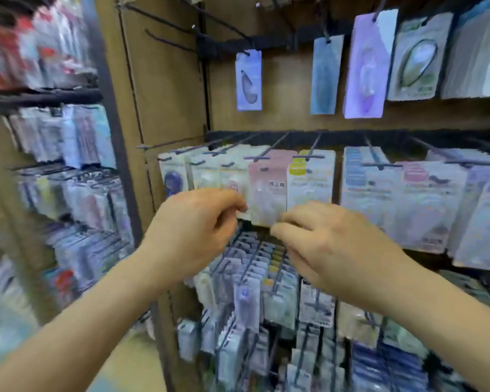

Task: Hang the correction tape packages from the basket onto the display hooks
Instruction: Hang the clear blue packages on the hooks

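Observation:
A pink correction tape package (268, 190) hangs at the front of a display hook (256, 158) in the middle row. My left hand (193, 230) is raised to its lower left edge, with curled fingertips pinching there. My right hand (331, 244) is at its lower right corner, and thumb and fingers close on the bottom edge. A yellow-topped package (310, 179) hangs right beside it, and white ones (227, 176) hang to its left. The basket is not in view.
The upper row holds single packages (248, 80) and bare hooks (164, 22). Full hooks of packages (430, 205) fill the right side, and more rows (266, 292) hang below my hands. A second rack of goods (77, 171) stands at the left.

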{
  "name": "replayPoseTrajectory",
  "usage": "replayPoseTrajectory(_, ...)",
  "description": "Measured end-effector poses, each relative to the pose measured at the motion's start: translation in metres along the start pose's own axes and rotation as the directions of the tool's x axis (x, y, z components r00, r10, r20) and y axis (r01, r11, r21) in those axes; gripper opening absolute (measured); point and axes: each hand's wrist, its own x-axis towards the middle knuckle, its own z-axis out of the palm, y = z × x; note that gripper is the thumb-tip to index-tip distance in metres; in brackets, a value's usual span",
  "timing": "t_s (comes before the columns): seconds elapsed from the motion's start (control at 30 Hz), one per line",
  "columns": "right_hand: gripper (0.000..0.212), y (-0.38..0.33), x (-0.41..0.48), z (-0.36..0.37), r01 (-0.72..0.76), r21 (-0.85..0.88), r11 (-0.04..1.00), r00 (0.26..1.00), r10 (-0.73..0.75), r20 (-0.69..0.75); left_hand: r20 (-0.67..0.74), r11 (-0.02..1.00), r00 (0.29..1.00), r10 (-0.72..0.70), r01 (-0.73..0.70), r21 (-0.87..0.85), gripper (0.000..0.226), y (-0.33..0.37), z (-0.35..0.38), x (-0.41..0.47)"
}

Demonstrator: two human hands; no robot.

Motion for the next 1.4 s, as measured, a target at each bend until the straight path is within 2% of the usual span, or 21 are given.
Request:
replayPoseTrajectory(0.13,0.018,-0.051,-0.02,0.033,0.142,0.127,0.982,0.972,-0.163,0.172,0.245,0.981,0.958,-0.15,0.114,0.155,0.034,0.009,0.0,-0.092)
replayPoseTrajectory(0.23,0.02,-0.093,-0.034,0.063,0.211,0.194,0.958,0.923,-0.261,0.284,0.367,0.947,0.888,-0.277,0.187,0.261,0.033,0.013,-0.011,-0.16)
replayPoseTrajectory(0.33,0.035,-0.14,-0.044,0.087,0.202,0.343,0.917,0.863,-0.333,0.381,0.439,0.903,0.797,-0.414,0.299,0.309,0.043,0.01,-0.026,-0.229)
replayPoseTrajectory(0.4,0.038,-0.17,-0.048,0.099,0.148,0.439,0.886,0.838,-0.348,0.421,0.479,0.835,0.685,-0.549,0.426,0.348,0.048,0.007,-0.039,-0.277)
replayPoseTrajectory(0.5,0.04,-0.215,-0.051,0.133,0.041,0.531,0.846,0.808,-0.341,0.48,0.503,0.703,0.493,-0.71,0.543,0.459,0.032,-0.002,-0.056,-0.355)
replayPoseTrajectory(0.7,0.042,-0.326,-0.046,0.223,-0.316,0.634,0.706,0.663,-0.313,0.679,0.459,0.388,0.127,-0.879,0.75,0.536,0.025,-0.031,-0.077,-0.505)
replayPoseTrajectory(0.8,0.043,-0.387,-0.051,0.276,-0.48,0.596,0.644,0.552,-0.306,0.775,0.454,0.238,-0.038,-0.89,0.811,0.535,0.023,-0.053,-0.074,-0.572)
replayPoseTrajectory(0.9,0.042,-0.441,-0.058,0.327,-0.594,0.519,0.614,0.453,-0.277,0.847,0.46,0.127,-0.148,-0.876,0.848,0.515,0.023,-0.077,-0.059,-0.63)
replayPoseTrajectory(1.07,0.044,-0.51,-0.079,0.412,-0.677,0.399,0.618,0.324,-0.236,0.916,0.505,-0.024,-0.321,-0.801,0.861,0.509,0.024,-0.111,-0.001,-0.72)
replayPoseTrajectory(1.17,0.051,-0.542,-0.098,0.473,-0.7,0.34,0.629,0.253,-0.226,0.941,0.541,-0.071,-0.359,-0.76,0.874,0.481,0.02,-0.126,0.051,-0.771)
replayPoseTrajectory(1.33,0.06,-0.593,-0.131,0.6,-0.7,0.309,0.644,0.184,-0.255,0.949,0.56,-0.117,-0.401,-0.725,0.873,0.474,0.036,-0.145,0.151,-0.842)
replayPoseTrajectory(1.4,0.061,-0.616,-0.15,0.657,-0.695,0.289,0.658,0.13,-0.281,0.951,0.575,-0.149,-0.435,-0.693,0.867,0.476,0.04,-0.148,0.196,-0.871)
